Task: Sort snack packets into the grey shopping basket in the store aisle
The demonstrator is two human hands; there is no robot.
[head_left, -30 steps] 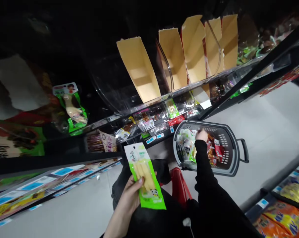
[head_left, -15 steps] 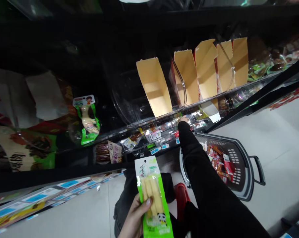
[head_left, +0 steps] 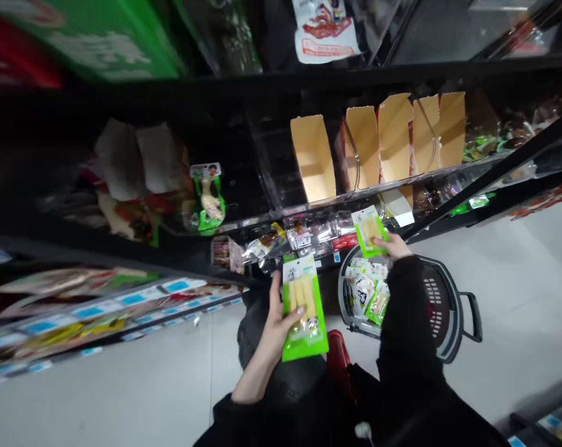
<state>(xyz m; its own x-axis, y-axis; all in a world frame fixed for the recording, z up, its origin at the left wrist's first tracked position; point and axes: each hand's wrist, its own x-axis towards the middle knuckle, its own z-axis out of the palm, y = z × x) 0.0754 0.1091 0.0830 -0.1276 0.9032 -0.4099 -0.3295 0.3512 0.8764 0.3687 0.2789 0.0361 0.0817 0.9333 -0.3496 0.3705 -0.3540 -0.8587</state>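
My left hand (head_left: pixel 281 316) grips a green-and-white snack packet (head_left: pixel 303 304) with pale yellow sticks showing through its clear front, thumb on top. My right hand (head_left: pixel 393 246) holds a second green-and-white packet (head_left: pixel 369 228) by its lower right edge, in front of the lower shelf and above the shopping basket (head_left: pixel 452 298). Inside the basket, several white-and-green packets (head_left: pixel 377 300) lie at the left end. My right sleeve hides the basket's middle.
Yellow-brown open cartons (head_left: pixel 314 161) stand on the middle shelf. A green packet (head_left: pixel 210 202) with a pale foot-shaped snack is left of them. Wrapped snacks (head_left: pixel 264 243) fill the lower shelf. A red object (head_left: pixel 339 357) stands on the pale floor (head_left: pixel 169 379).
My right hand has come out of the lower shelf with a packet in it, above the basket. My left hand and its packet have moved up and slightly right in view.
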